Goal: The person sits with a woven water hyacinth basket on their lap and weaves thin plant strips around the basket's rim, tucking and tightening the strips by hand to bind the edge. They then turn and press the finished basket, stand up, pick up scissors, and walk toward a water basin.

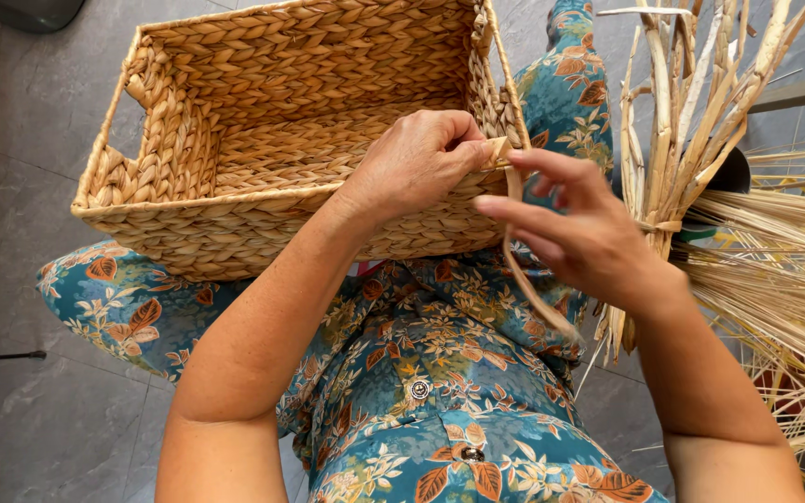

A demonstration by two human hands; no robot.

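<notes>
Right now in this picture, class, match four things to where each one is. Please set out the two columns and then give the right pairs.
Things:
1. woven basket
2. left hand
3. right hand
4. bundle of dried stalks

Places:
A. tied upright at the right edge of the view
B. resting on the person's lap
C. pressed on the basket's near rim, pinching the strand
D. beside the basket's corner, fingers spread around the loose strand

Pairs: 1-B, 2-C, 3-D, 4-A
</notes>
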